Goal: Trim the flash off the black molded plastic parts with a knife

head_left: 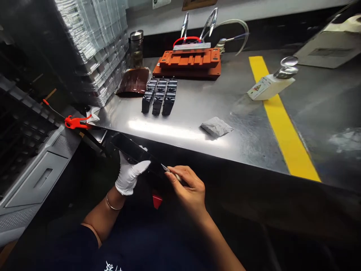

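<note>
My left hand (pixel 130 172), in a white glove, is closed around a long black plastic part (pixel 132 147), held tilted just off the table's front edge. Bare, my right hand (pixel 189 184) pinches a slim craft knife (pixel 166 168). Its pointed metal blade lies close to the right end of the black part; whether it touches cannot be made out against the dark background. Several similar black parts (pixel 160 96) stand in three rows on the metal table (pixel 186 109). A crumpled grey cloth (pixel 216 127) lies on the table beyond my right hand.
An orange fixture (pixel 187 62) stands at the back near a lidded bottle (pixel 137 49). Stacked clear trays (pixel 96 49) rise at left, above an orange air gun (pixel 77 121). A white bottle with a metal top (pixel 272 84) stands over yellow tape (pixel 290 145).
</note>
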A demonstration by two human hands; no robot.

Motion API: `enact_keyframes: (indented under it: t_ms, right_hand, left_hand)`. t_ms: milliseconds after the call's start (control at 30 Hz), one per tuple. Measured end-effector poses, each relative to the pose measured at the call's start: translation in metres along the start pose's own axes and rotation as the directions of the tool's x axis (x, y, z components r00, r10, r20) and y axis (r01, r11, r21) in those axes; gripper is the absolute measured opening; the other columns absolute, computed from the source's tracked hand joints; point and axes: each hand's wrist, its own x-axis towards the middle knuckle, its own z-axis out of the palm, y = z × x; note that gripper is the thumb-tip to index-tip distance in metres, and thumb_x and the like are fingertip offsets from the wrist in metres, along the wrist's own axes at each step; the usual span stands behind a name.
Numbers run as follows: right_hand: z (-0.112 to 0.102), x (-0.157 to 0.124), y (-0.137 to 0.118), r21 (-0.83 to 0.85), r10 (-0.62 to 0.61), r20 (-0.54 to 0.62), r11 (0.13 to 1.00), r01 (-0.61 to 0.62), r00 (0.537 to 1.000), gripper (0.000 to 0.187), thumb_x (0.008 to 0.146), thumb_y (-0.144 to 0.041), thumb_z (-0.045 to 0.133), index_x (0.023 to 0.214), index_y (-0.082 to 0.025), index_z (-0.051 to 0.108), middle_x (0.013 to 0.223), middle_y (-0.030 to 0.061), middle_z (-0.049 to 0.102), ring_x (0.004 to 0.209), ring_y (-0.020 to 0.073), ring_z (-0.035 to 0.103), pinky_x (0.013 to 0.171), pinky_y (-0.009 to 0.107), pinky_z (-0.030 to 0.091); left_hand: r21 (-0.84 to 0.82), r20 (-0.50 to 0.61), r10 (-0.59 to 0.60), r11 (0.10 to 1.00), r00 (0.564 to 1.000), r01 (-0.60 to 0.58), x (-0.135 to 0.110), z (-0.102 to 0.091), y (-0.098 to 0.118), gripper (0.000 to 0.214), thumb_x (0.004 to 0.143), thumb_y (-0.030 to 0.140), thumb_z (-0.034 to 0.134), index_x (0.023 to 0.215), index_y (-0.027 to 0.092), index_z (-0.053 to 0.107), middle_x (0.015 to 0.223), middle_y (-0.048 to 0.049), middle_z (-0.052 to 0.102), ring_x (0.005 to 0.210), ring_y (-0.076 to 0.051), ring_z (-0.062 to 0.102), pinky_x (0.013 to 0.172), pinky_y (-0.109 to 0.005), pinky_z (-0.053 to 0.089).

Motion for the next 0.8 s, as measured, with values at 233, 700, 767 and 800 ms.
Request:
enact_keyframes:
  t_ms: [233, 700, 767, 800]
  right_hand:
    - [0.003, 0.009, 0.025, -0.051, 0.103, -0.118, 0.993, -0.110, 0.988, 0.011, 0.080, -0.032, 0.070, 0.083, -0.023, 0.074, 0.077, 0.0046, 0.069, 0.069, 0.0178, 0.064, 0.061, 0.031, 0.052]
    - [-0.012, 0.001, -0.022, 0.035, -0.113, 0.360, 0.994, 0.107, 0.926, 0.011, 0.085, -0.018, 0.064, 0.093, -0.022, 0.071, 0.074, 0.0034, 0.066, 0.064, 0.0143, 0.063, 0.053, 0.025, 0.051]
    - [-0.012, 0.000, -0.022, 0.016, -0.101, 0.374, 0.995, 0.102, 0.922, 0.011, 0.085, -0.020, 0.064, 0.093, -0.022, 0.071, 0.075, 0.0037, 0.066, 0.064, 0.0145, 0.062, 0.053, 0.025, 0.051]
    - [-0.012, 0.000, -0.022, 0.003, -0.089, 0.380, 0.996, 0.094, 0.921, 0.011, 0.085, -0.021, 0.064, 0.093, -0.022, 0.072, 0.075, 0.0039, 0.066, 0.063, 0.0147, 0.062, 0.053, 0.026, 0.051]
  left_hand:
    - [-0.161, 0.181, -0.297, 0.931, 0.937, 0.327, -0.007, 0.000, 0.011, 0.056, 0.060, 0.026, 0.081, 0.110, 0.023, 0.056, 0.089, 0.0002, 0.065, 0.081, -0.019, 0.066, 0.079, -0.039, 0.055]
    - [-0.159, 0.051, -0.396, 0.903, 0.917, 0.399, 0.019, -0.014, 0.002, 0.034, 0.072, 0.040, 0.075, 0.089, 0.019, 0.054, 0.067, 0.0063, 0.051, 0.052, -0.006, 0.050, 0.050, -0.020, 0.043]
    - [-0.142, 0.069, -0.407, 0.900, 0.911, 0.413, 0.018, -0.014, 0.002, 0.035, 0.072, 0.040, 0.076, 0.091, 0.020, 0.055, 0.067, 0.0067, 0.051, 0.052, -0.006, 0.049, 0.050, -0.020, 0.042]
    - [-0.132, 0.072, -0.413, 0.898, 0.908, 0.419, 0.018, -0.014, 0.002, 0.036, 0.071, 0.041, 0.076, 0.093, 0.020, 0.056, 0.068, 0.0066, 0.051, 0.053, -0.006, 0.049, 0.050, -0.020, 0.042]
